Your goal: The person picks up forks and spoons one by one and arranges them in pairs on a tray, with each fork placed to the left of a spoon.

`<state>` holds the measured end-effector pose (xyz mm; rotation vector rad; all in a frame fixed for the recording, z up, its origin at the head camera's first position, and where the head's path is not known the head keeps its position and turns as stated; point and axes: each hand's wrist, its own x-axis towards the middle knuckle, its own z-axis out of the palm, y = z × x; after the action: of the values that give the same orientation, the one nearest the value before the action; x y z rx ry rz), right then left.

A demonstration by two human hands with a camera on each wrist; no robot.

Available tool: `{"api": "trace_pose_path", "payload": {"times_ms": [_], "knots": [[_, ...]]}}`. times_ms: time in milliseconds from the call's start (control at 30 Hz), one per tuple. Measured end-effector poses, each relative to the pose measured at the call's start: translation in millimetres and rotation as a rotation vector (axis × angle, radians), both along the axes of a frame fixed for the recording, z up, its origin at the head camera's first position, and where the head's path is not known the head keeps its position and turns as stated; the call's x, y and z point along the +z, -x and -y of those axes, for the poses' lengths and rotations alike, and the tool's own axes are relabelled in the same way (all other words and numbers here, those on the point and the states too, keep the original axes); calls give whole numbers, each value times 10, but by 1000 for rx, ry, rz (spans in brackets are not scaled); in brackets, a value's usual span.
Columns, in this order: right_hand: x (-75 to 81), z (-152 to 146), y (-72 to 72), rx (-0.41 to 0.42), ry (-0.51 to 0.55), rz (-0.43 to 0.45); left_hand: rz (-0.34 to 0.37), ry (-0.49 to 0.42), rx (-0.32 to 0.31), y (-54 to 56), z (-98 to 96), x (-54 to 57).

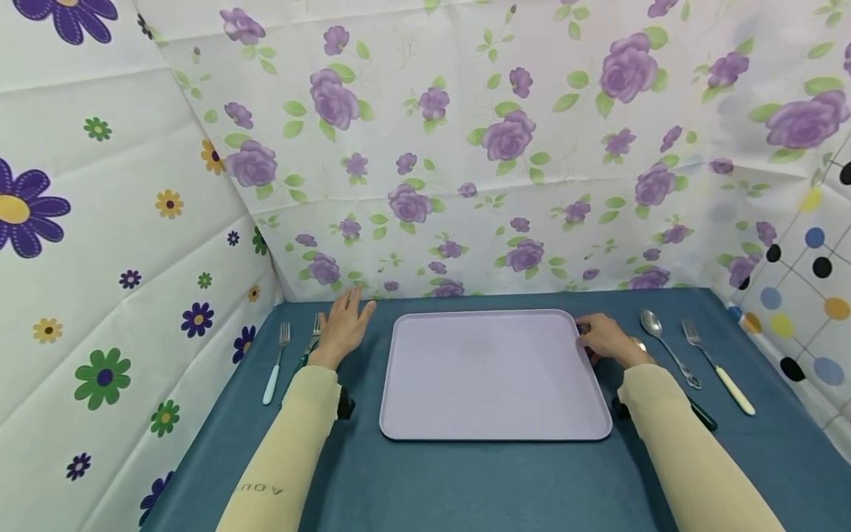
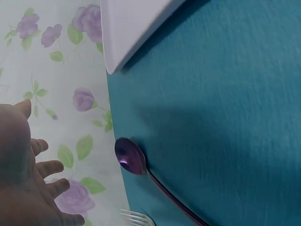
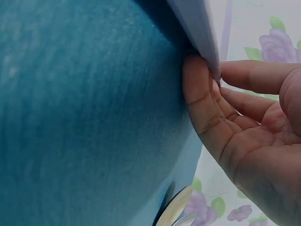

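Note:
A pale lilac rectangular tray [image 1: 492, 377] lies on the blue tablecloth. My right hand [image 1: 606, 340] pinches its far right corner, thumb on one side of the rim and fingers on the other in the right wrist view. Left of the tray, my left hand [image 1: 344, 326] hovers with fingers spread, holding nothing. Nearest to it are a fork [image 1: 316, 325] with a green handle, partly behind the forearm, and a purple-tinted spoon [image 2: 130, 156] seen in the left wrist view. Beside my right hand, a spoon bowl [image 3: 175, 207] shows in the right wrist view.
A fork with a pale blue handle [image 1: 272, 383] lies at far left. On the right lie an ornate silver spoon [image 1: 671, 353], a cream-handled fork [image 1: 731, 384] and a dark green handle [image 1: 703, 416] partly under the sleeve. Flowered sheets [image 1: 459, 148] enclose the table's back and sides.

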<state>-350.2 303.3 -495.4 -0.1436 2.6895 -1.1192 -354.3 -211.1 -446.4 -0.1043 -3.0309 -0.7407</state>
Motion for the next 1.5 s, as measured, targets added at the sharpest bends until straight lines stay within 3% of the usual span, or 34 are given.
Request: {"api": "trace_pose_path", "payload": {"times_ms": [267,733,1000,1267,1500], "knots": [[-11,-38,-69,10,9,15,17,-4,10,-33,131,-78],[-16,-72,-106,49,-17,-52,19,-23,6,-136,275,-120],[-47,-59,-104,67,-47,-87,22,6,28,-169,399,-161],[-45,5,-71,103,-15,-115,53,26,32,-294,590,-143],[-85,-83,-136,90,-20,-121,88,62,26,-284,574,-216]]}}
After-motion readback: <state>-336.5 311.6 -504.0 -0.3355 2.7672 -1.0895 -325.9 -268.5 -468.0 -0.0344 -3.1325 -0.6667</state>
